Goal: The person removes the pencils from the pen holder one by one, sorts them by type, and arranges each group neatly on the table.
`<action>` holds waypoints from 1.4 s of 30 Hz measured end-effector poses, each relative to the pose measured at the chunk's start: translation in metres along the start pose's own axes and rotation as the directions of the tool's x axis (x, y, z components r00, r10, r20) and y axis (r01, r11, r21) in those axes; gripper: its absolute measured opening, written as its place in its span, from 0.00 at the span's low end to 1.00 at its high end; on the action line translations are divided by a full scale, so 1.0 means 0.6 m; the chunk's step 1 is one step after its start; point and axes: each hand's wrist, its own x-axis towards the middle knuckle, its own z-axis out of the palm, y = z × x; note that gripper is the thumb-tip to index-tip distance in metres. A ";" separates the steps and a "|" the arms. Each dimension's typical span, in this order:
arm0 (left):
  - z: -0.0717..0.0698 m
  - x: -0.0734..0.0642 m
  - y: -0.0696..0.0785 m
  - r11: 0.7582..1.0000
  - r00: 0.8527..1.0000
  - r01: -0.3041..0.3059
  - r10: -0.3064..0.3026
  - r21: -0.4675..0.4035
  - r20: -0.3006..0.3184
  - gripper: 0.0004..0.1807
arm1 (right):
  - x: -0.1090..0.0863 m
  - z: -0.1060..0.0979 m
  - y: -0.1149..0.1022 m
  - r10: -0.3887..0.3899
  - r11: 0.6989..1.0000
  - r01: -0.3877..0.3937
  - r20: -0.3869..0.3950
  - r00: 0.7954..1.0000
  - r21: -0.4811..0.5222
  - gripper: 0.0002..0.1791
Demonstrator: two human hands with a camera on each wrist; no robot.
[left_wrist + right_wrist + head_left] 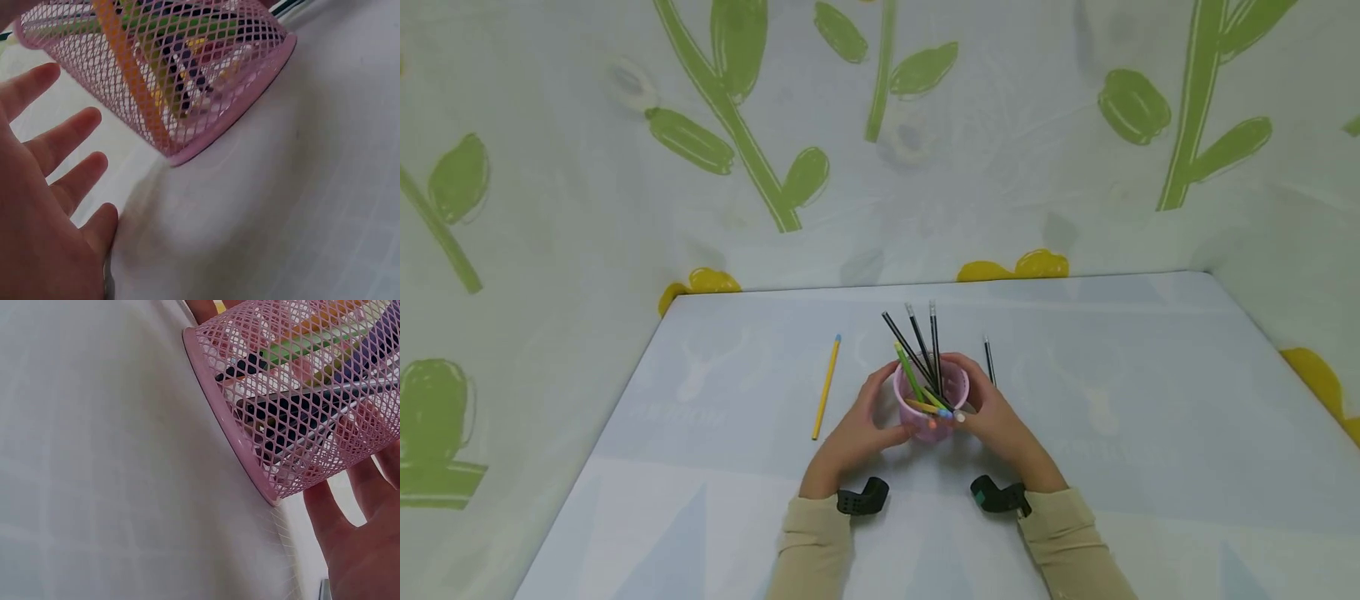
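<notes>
A pink mesh pencil cup [934,433] stands between both hands, near the middle of the table. My left hand [859,429] holds its left side, thumb at the front; in the left wrist view several fingers spread beside the mesh [206,69]. My right hand [1000,423] grips the opposite side, with fingers behind the cup in the right wrist view [300,419]. Several black pencils [934,333] and a green one [907,367] stick up from the cup, while others lean toward its front rim. Whether the base touches the table cannot be told.
A yellow pencil [826,387] with a blue end lies on the white table [700,517], left of the cup. Past the right hand lies a black pencil [989,360], partly hidden. Behind the table hangs a sheet [1000,167] with green plant prints.
</notes>
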 end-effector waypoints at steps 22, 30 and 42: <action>0.048 0.010 0.027 0.978 0.992 -0.038 0.013 -0.207 -0.124 0.57 | 0.000 0.005 0.005 -0.009 1.000 0.009 -0.010 1.000 0.005 0.39; 0.052 0.013 0.028 0.973 0.986 -0.103 0.072 -0.207 -0.151 0.51 | 0.004 -0.008 0.024 -0.023 1.000 0.023 0.040 0.999 -0.004 0.41; 0.052 0.025 0.027 0.974 0.987 -0.080 0.049 -0.211 -0.150 0.49 | 0.009 -0.032 0.050 0.039 0.997 -0.042 0.049 0.998 0.068 0.26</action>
